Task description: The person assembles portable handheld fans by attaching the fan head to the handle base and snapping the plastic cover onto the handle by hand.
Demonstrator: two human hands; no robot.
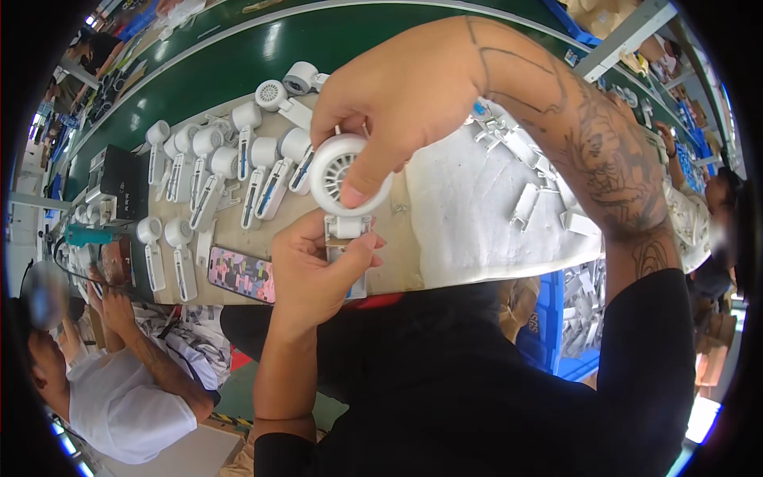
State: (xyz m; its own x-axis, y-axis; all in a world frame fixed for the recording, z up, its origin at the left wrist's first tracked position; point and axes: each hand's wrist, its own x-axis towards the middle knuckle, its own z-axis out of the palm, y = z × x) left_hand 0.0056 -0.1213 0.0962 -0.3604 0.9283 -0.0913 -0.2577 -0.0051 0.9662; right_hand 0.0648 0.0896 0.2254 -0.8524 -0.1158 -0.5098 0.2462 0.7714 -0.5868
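The person's left hand (306,266) had its grip clamped on the white fan (324,181) just below the round head, holding it above the near side of the table (214,67). The right hand (389,99) had its grip closed over that head from above, the thumb lying across the slotted grille (337,164). A patterned phone (238,274) lay near the left hand; similar white units (208,143) stretched beyond it, and loose white parts (524,205) lay on a pale sheet (453,215) to the right.
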